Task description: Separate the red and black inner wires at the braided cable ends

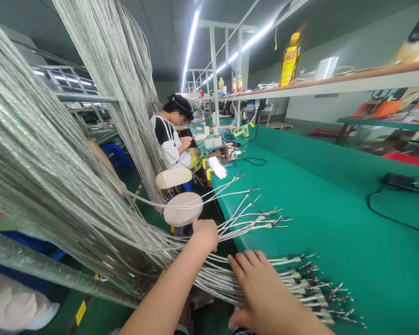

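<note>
My left hand [205, 234] is closed around a few of the thin white-silver cables, with its fingers mostly hidden behind its back. Their stripped ends [265, 218] fan out past it over the green bench top. Nearer to me, my right hand [256, 279] wraps over a thicker bundle of the same cables [218, 279], fingers across the top and thumb on the near side. Beyond that hand, the bundle's ends [310, 288] show bare dark, red and white wires lying on the bench. The cables run back to a large hanging mass [73, 153] on my left.
A metal rail [87, 97] supports the hanging cables. Two cream stool seats [183, 208] stand beside the green bench [335, 223]. Further along, a co-worker [172, 135] sits near a white glove [217, 167]. A black adapter [401, 181] lies right; a shelf holds a yellow bottle [289, 60].
</note>
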Demonstrator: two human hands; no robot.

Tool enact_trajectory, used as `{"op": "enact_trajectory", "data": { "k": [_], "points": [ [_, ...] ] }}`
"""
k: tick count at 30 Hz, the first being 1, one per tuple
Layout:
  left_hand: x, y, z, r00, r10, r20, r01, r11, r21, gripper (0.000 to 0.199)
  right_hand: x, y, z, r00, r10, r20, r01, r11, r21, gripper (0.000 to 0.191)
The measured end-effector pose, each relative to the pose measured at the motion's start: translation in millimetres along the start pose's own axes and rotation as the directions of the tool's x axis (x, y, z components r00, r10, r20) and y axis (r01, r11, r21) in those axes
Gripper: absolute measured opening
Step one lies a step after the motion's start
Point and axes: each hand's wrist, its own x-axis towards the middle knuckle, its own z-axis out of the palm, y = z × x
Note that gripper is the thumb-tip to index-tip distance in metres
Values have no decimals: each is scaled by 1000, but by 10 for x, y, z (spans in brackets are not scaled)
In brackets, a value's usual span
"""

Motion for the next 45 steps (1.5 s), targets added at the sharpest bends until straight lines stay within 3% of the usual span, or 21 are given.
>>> {"op": "enact_trajectory", "data": {
  "k": [3, 7, 14, 18, 21, 25, 27, 30, 32, 37, 41, 45],
  "points": [
    [70, -22, 85, 997, 31, 65, -33, 999, 30, 28, 15, -85, 148, 999, -33, 3, 33, 989, -145, 81],
    [84, -67, 158, 997, 77, 28, -78, 996, 43, 26, -3, -72, 150, 994, -94, 61, 102, 984, -147, 41],
    [154, -38, 164, 998, 53, -36, -53, 998, 16, 25, -96, 4, -2, 967, -215, 138, 213, 977, 27, 41],
    [108, -1, 133, 996, 28, -90, -26, 1000, 12, 25, -89, 31, -44, 964, -220, 147, 221, 975, 8, 51],
    [-7, 2, 88, 986, 33, -161, -32, 999, 12, 30, -72, 35, -102, 977, -177, 122, 175, 984, 33, 53],
    [-395, -7, 20, 936, 94, -339, -105, 994, -13, 65, -58, 101, -316, 987, -122, 104, 112, 988, 102, 22],
    [-674, 7, 23, 891, 164, -423, -194, 981, -28, 64, -74, 208, -457, 992, -78, 101, 67, 992, 102, 11],
    [-1058, 102, 130, 795, 388, -467, -502, 853, -146, 31, -165, 463, -626, 991, 32, 127, -42, 996, 77, 9],
    [-1211, 226, 261, 757, 474, -449, -627, 719, -299, 20, -267, 650, -697, 982, 108, 155, -123, 988, 93, 10],
    [-1188, 631, 561, 745, 458, -485, -666, 473, -577, 23, -477, 880, -926, 956, 291, 32, -293, 947, 132, 5],
    [-1065, 826, 585, 751, 435, -497, -658, 443, -609, 16, -478, 752, -1259, 935, 356, -1, -355, 933, 54, 16],
    [-1056, 711, 532, 756, 465, -460, -646, 420, -637, 20, -451, 550, -1414, 882, 466, -66, -456, 881, 123, 18]
  ]
}}
